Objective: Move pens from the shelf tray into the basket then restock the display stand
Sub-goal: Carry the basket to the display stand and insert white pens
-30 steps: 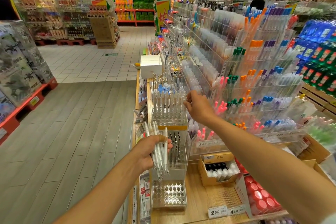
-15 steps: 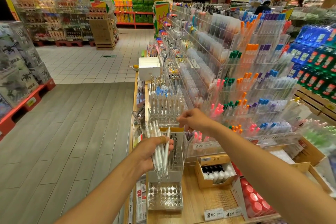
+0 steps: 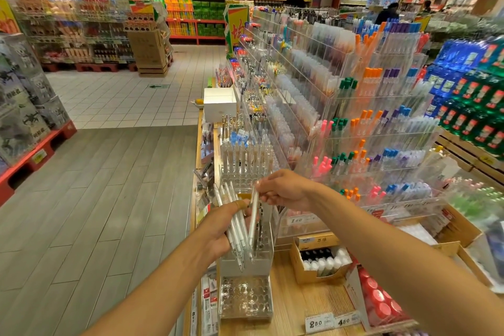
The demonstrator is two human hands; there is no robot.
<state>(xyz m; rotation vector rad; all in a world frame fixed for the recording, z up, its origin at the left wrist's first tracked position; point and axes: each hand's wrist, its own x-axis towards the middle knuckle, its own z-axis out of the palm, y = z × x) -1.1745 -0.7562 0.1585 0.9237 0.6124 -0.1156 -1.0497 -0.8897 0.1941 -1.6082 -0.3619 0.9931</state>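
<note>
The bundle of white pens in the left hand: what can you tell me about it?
The bundle of white pens is a handful of slim, pale, plastic-looking sticks, fanned slightly and tilted, tips pointing down. The left hand grips them around the middle, in front of the clear display stand. The right hand pinches the top of one pen, which angles away from the rest.

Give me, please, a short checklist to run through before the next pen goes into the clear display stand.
1. Left hand grips the bundle of white pens: ok.
2. Right hand pinches one pen by its top: ok.
3. That pen is free of the bundle: cannot tell, their lower ends overlap.
4. Display stand has empty holes in its lowest tier: ok.
5. Top tier has spare holes: cannot tell.
</note>
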